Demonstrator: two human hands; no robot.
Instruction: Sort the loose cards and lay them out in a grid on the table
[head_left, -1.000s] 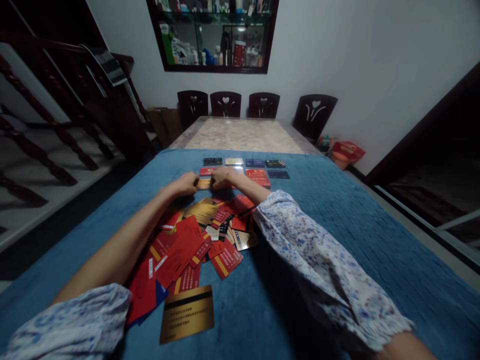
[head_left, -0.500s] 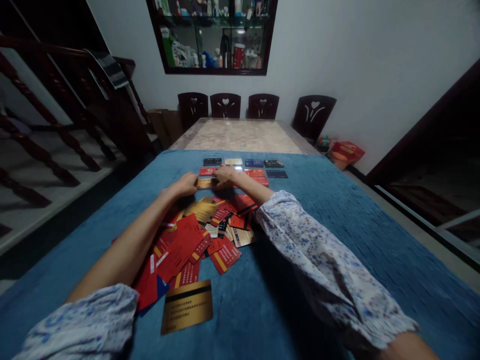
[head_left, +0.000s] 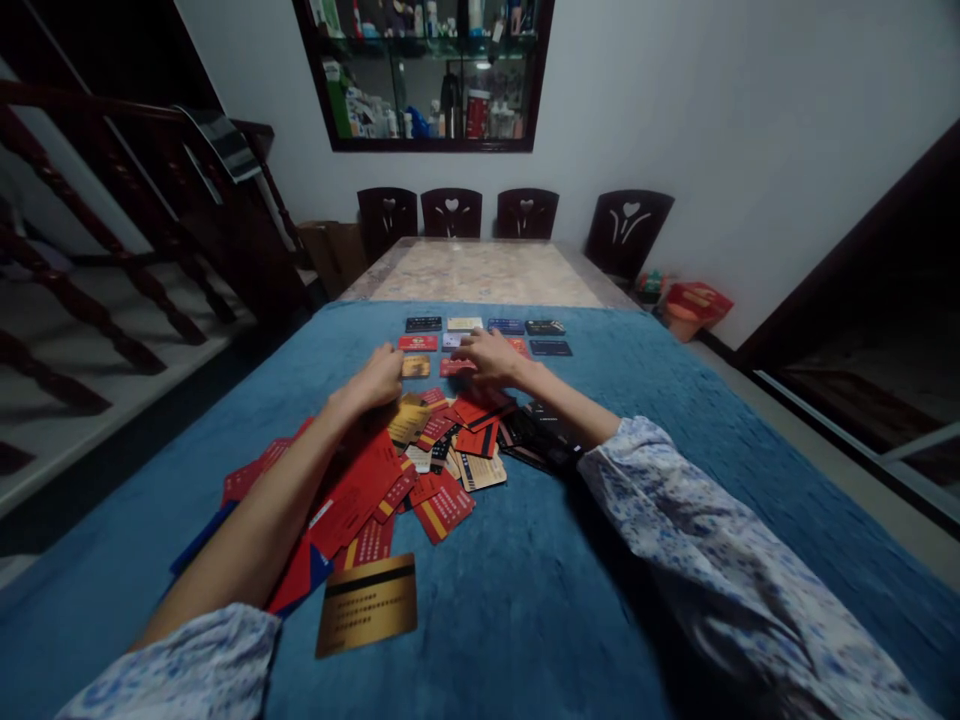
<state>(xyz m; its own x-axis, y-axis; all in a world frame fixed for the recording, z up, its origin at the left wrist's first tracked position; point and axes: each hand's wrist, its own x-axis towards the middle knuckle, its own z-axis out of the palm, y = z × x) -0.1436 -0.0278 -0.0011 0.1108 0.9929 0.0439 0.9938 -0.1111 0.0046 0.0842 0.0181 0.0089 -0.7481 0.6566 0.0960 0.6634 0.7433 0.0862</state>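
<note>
Left hand [head_left: 381, 378]: fingers were beside the gold card [head_left: 417, 367], closure unclear.
Right hand [head_left: 491, 357]: fingers were slightly apart over the red card [head_left: 453, 368].
Card pile [head_left: 375, 480]: lay nearside of both hands' fingers.

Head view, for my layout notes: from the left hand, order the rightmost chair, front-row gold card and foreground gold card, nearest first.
1. Front-row gold card: just right of the left hand.
2. Foreground gold card: low in view.
3. Rightmost chair: far right.

Right hand [head_left: 491, 357] now farther right, red card [head_left: 454, 367] beneath newly visible.
</note>
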